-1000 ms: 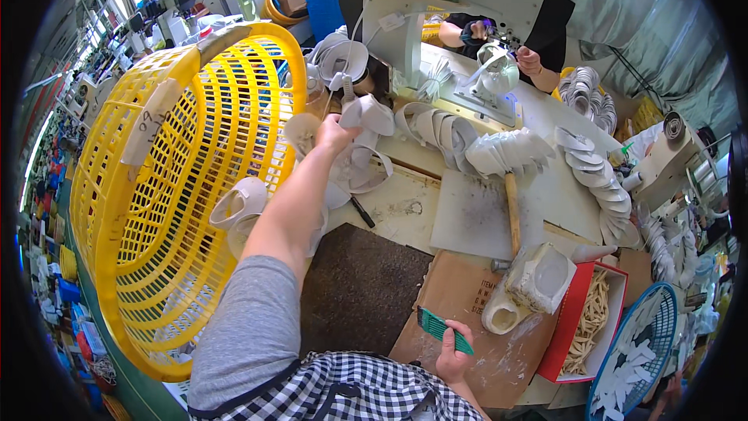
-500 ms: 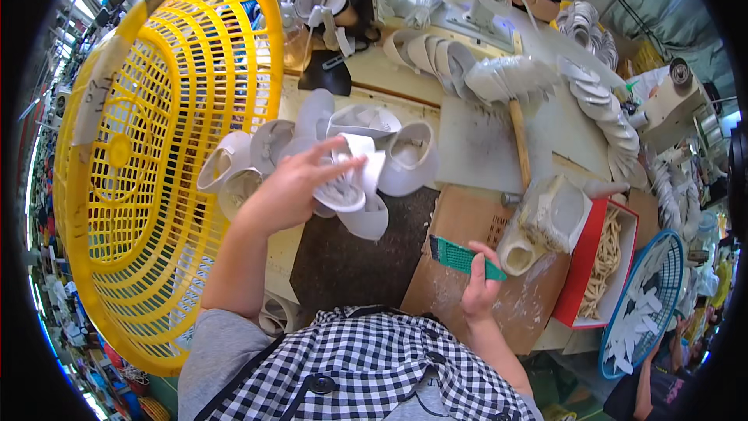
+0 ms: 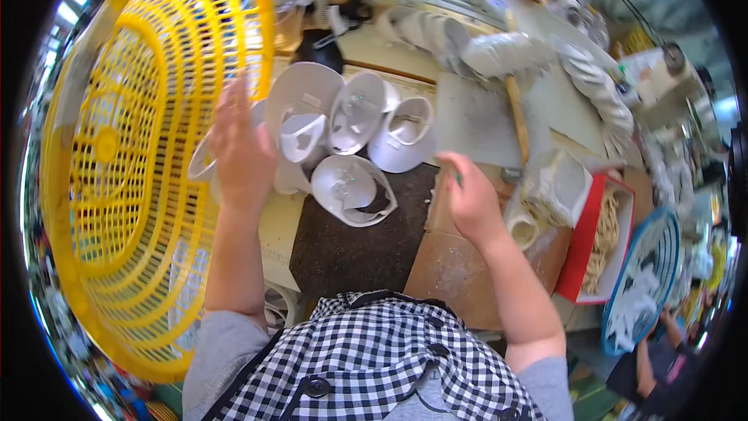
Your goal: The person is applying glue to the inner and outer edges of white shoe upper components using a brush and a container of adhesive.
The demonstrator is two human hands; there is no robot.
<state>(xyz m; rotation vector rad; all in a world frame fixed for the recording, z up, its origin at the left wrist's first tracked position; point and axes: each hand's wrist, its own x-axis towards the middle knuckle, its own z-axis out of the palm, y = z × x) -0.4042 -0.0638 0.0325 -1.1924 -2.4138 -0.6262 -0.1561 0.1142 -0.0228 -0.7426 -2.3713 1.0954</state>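
My left hand (image 3: pixel 243 148), blurred by motion, is raised with its fingers stretched out beside the left-hand white pieces. I see nothing gripped in it. Several white cup-shaped pieces, perhaps shoe uppers, stand in a cluster: a tall one (image 3: pixel 300 90) at the back, a hollow one (image 3: pixel 358 105) beside it, a rounded one (image 3: pixel 401 136) to the right and a bowl-like one (image 3: pixel 351 191) at the front, lying on the dark mat (image 3: pixel 358 253). My right hand (image 3: pixel 473 199) is closed around a flat green tool (image 3: pixel 458 179), mostly hidden by my fingers, right of the cluster.
A large yellow basket (image 3: pixel 156 242) leans at the left. To the right are a hammer (image 3: pixel 516 121), a crusted white container (image 3: pixel 561 187), a red box (image 3: pixel 580 245) of beige strips and a blue basket (image 3: pixel 672 253) with white scraps. Rows of white pieces (image 3: pixel 425 35) line the back.
My left hand has left the middle piece and moved left and up. My right hand has risen, turning the green tool mostly out of sight. The white pieces stand rearranged, one now lying in front.
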